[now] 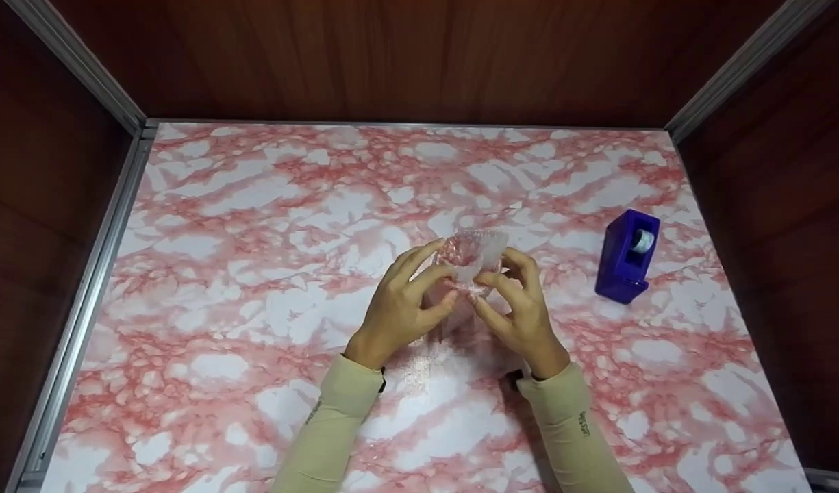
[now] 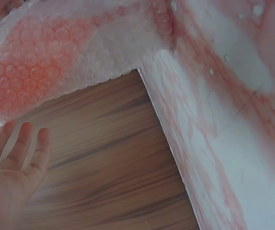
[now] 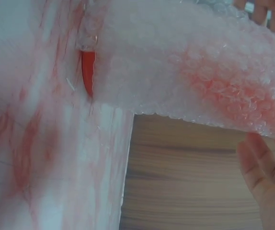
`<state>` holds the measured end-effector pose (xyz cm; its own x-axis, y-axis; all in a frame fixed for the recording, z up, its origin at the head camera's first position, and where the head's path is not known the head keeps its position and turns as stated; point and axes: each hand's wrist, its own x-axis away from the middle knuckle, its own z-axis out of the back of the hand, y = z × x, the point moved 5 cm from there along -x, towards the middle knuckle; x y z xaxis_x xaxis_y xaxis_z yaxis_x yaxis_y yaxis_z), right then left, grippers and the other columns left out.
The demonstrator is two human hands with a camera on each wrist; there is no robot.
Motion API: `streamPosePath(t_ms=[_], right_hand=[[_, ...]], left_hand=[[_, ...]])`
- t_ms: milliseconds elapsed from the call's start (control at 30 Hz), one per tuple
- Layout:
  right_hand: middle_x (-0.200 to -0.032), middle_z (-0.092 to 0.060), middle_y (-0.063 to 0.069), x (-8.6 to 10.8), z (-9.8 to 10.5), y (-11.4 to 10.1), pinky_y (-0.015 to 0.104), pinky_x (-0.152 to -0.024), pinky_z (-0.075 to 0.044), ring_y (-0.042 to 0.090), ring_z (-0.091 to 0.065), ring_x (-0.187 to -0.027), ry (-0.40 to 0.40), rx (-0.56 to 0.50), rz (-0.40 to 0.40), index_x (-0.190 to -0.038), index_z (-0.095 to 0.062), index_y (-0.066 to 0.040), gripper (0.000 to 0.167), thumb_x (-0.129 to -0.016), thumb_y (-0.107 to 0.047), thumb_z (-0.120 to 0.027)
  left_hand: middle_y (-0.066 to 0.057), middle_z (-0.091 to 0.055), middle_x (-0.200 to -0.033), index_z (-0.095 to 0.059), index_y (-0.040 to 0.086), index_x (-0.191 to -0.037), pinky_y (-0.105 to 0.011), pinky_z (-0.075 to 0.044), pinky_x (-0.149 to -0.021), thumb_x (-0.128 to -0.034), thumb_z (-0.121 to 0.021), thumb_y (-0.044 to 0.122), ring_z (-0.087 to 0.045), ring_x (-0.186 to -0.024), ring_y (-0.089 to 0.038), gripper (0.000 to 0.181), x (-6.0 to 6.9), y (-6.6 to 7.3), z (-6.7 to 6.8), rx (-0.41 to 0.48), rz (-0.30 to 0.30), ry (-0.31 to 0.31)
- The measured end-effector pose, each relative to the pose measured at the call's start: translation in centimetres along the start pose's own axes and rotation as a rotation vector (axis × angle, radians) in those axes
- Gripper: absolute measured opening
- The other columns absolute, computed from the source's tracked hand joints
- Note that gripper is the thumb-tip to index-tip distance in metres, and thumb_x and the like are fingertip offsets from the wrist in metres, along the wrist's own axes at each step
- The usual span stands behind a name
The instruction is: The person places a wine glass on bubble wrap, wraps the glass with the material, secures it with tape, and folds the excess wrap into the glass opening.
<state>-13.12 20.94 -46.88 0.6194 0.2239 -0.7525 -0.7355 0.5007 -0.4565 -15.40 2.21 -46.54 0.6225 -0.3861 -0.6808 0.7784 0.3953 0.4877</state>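
Note:
A piece of clear bubble wrap (image 1: 477,248) is held up above the table between both hands. The left hand (image 1: 404,305) pinches its left and near side with thumb and fingers. On the opposite side, the right hand (image 1: 525,311) grips it with curled fingers and thumb. Close up in the left wrist view, the bubble wrap (image 2: 108,50) looks reddish over one part. A small red edge (image 3: 87,73) shows beside the bubble wrap (image 3: 137,76) in the right wrist view; what it belongs to is hidden.
A blue tape dispenser (image 1: 621,263) with a roll of tape (image 1: 642,242) stands on the right of the red-and-white marbled table (image 1: 255,301). Dark wood panels (image 1: 405,61) with metal edging enclose the back and sides.

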Motion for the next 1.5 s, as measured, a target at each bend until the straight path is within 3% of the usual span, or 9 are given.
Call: streamPosePath(t_ms=[200, 367, 900, 1100, 1200, 1333, 1500], right_hand=[[-0.13, -0.047, 0.027, -0.42, -0.04, -0.18, 0.042, -0.078, -0.047, 0.034, -0.052, -0.1, -0.025, 0.035, 0.023, -0.091, -0.071, -0.007, 0.024, -0.096, -0.03, -0.066], [-0.131, -0.047, 0.029, -0.44, -0.02, -0.12, 0.044, -0.08, -0.047, 0.034, -0.05, -0.099, -0.057, 0.072, 0.024, -0.091, -0.072, -0.008, 0.026, -0.096, -0.032, -0.065], [-0.136, -0.041, 0.028, -0.11, 0.06, -0.3, 0.043, -0.086, -0.046, 0.033, -0.051, -0.105, -0.084, 0.042, 0.029, -0.101, -0.068, -0.007, 0.027, -0.099, -0.033, -0.065], [-0.132, -0.043, 0.028, -0.3, 0.31, -0.17, 0.041, -0.096, -0.043, 0.035, -0.05, -0.117, -0.03, -0.064, 0.007, -0.106, -0.054, 0.002, 0.036, -0.097, -0.03, -0.068], [-0.131, -0.045, 0.029, -0.3, 0.4, 0.0, 0.039, -0.093, -0.045, 0.034, -0.05, -0.118, -0.02, -0.088, -0.014, -0.112, -0.045, 0.003, 0.045, -0.095, -0.029, -0.07], [-0.132, -0.046, 0.028, -0.13, 0.41, 0.06, 0.039, -0.084, -0.047, 0.033, -0.052, -0.114, -0.036, -0.052, -0.026, -0.123, -0.043, 0.004, 0.052, -0.095, -0.031, -0.07], [-0.137, -0.041, 0.027, 0.04, 0.2, 0.14, 0.043, -0.098, -0.044, 0.039, -0.049, -0.12, -0.094, -0.006, -0.025, -0.129, -0.051, 0.002, 0.047, -0.098, -0.031, -0.065]], left_hand=[[-0.013, -0.051, -0.145, -0.065, 0.008, -0.116, -0.041, -0.037, -0.108, -0.0927, -0.069, 0.026, -0.047, -0.132, -0.027, 0.03, 0.2, -0.03, -0.05, 0.007, -0.005, 0.019], [-0.013, -0.05, -0.145, -0.06, 0.011, -0.124, -0.043, -0.04, -0.106, -0.0934, -0.069, 0.027, -0.048, -0.132, -0.026, 0.036, 0.36, 0.07, -0.13, 0.01, -0.012, 0.026], [-0.018, -0.045, -0.143, -0.071, 0.017, -0.123, -0.044, -0.04, -0.104, -0.0914, -0.066, 0.024, -0.047, -0.128, -0.03, 0.033, 0.14, 0.23, -0.38, -0.062, -0.017, -0.035], [-0.018, -0.044, -0.143, -0.074, 0.014, -0.116, -0.044, -0.039, -0.105, -0.0895, -0.065, 0.025, -0.046, -0.129, -0.031, 0.03, -0.24, 0.45, -0.28, -0.079, 0.002, -0.073], [-0.019, -0.044, -0.143, -0.075, 0.013, -0.115, -0.044, -0.038, -0.106, -0.0891, -0.065, 0.024, -0.045, -0.129, -0.031, 0.03, -0.31, 0.51, -0.19, -0.075, 0.007, -0.078], [-0.018, -0.044, -0.143, -0.075, 0.013, -0.114, -0.044, -0.039, -0.106, -0.0883, -0.065, 0.023, -0.045, -0.131, -0.03, 0.029, -0.25, 0.49, -0.13, -0.071, 0.012, -0.082], [-0.017, -0.045, -0.144, -0.075, 0.013, -0.112, -0.047, -0.043, -0.101, -0.0882, -0.066, 0.022, -0.045, -0.131, -0.028, 0.027, -0.12, 0.4, -0.1, -0.063, 0.016, -0.068]])
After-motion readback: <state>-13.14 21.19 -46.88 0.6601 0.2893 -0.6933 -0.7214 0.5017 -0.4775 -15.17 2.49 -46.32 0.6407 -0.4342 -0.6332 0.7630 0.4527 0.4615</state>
